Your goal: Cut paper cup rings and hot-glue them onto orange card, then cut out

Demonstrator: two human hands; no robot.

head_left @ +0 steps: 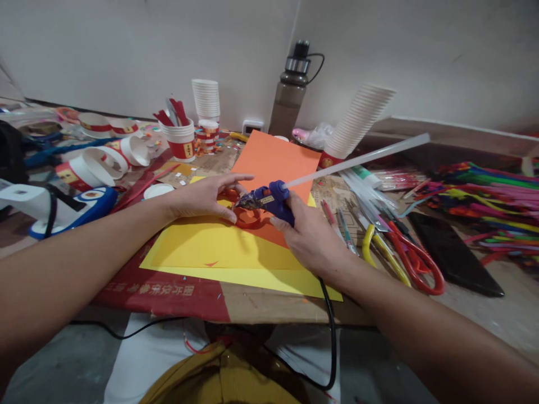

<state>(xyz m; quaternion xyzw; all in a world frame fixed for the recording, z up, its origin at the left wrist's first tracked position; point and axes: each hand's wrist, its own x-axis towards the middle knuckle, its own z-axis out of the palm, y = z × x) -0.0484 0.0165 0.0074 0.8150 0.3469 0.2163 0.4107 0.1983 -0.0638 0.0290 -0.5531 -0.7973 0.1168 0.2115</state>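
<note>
My right hand (307,227) is wrapped around the handle of a dark blue hot glue gun (275,199). A long whitish glue stick (357,160) juts from its back toward the upper right. The nozzle points left, just over a red ring (247,225) that looks like paper. Curved around the ring's left side, my left hand (206,196) has its thumb at the edge and its index finger stretched above; its other fingers are partly hidden. Beneath lie an orange sheet (275,157) and yellow sheets (185,247).
Scissors with red handles (415,261), a black phone (455,252) and colourful pipe cleaners (497,202) lie at right. Behind stand a water bottle (288,98) and stacked paper cups (357,120). A blue-and-white device (76,210) and cut cups sit left. The gun's black cord (332,336) hangs over the front edge.
</note>
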